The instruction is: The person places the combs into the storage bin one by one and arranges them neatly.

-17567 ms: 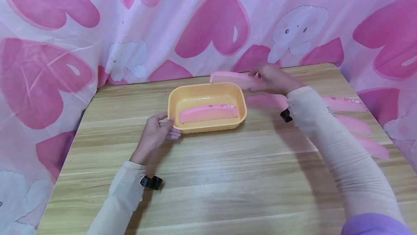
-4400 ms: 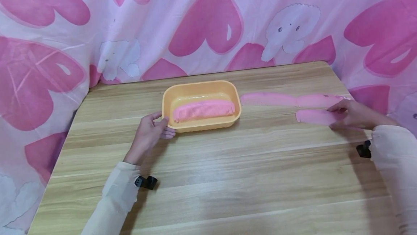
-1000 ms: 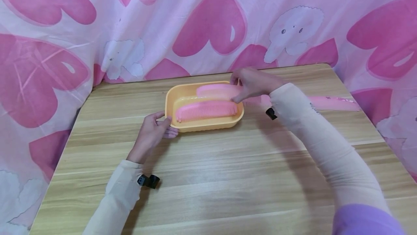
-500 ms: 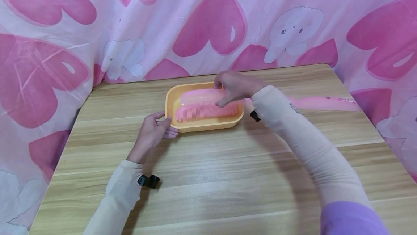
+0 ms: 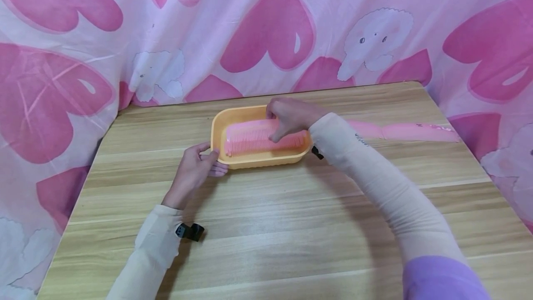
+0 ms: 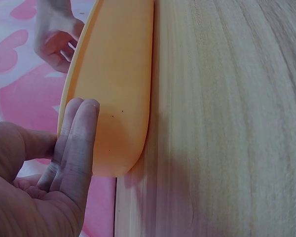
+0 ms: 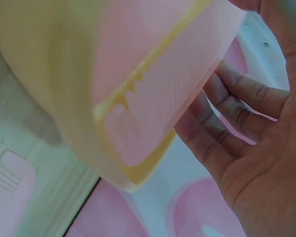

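Note:
An orange plastic basin (image 5: pixel 259 165) stands on the wooden table. My left hand (image 5: pixel 192 173) pinches its left front corner, thumb at the rim and fingers against the outer wall, as the left wrist view shows (image 6: pixel 44 182). Inside the basin my right hand (image 5: pixel 295 116) holds a pink comb (image 5: pixel 245 125) by its right part, thumb in front and fingers behind. This comb lies close over other pink comb teeth (image 5: pixel 245 146) in the basin and overlaps them. In the right wrist view the comb (image 7: pixel 153 113) is inside the basin wall (image 7: pixel 74 113), with fingertips at its edge.
Two more pink combs lie end to end on the table right of the basin: one partly behind my right sleeve (image 5: pixel 366 129), the other (image 5: pixel 416 132) farther right. A pink heart-patterned curtain (image 5: pixel 266 27) hangs along the table's back edge.
My right hand has brought a comb from the right part of the table to the basin, then moved left and lowered it inside. Fewer combs lie on the table. My left hand keeps its grip.

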Motion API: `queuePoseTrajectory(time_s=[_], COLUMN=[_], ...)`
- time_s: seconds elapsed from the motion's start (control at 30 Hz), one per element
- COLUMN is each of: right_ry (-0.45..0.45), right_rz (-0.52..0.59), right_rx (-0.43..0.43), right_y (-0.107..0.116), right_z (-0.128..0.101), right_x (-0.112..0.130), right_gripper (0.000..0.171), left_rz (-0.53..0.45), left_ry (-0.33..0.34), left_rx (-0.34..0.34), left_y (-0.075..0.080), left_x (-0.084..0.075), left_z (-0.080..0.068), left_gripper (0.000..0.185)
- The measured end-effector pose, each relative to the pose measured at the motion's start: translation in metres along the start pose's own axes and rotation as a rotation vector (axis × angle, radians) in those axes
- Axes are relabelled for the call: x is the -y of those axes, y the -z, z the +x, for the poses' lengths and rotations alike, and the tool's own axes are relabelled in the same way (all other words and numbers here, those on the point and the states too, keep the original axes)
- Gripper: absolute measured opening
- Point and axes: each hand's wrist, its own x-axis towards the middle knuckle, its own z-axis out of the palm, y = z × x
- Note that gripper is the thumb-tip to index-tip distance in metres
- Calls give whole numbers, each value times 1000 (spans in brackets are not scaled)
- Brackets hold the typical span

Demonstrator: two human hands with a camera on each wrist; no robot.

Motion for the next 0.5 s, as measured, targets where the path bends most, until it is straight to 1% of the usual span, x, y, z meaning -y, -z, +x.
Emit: queuePoseTrajectory(time_s=[0.17,0.37,0.5], right_ry=[-29,-38,-32], right_rz=[-11,-14,-41], right_rx=[30,25,24], right_y=[-8,-16,-20], right_z=[2,4,6], right_x=[-2,-3,-4], right_gripper=[55,57,59], left_rz=[-6,-2,-4], left_ry=[0,-5,-3], left_rx=[2,5,4], left_y=[0,0,0], left_x=[0,0,0], left_z=[0,0,0], left_gripper=[45,45,46])
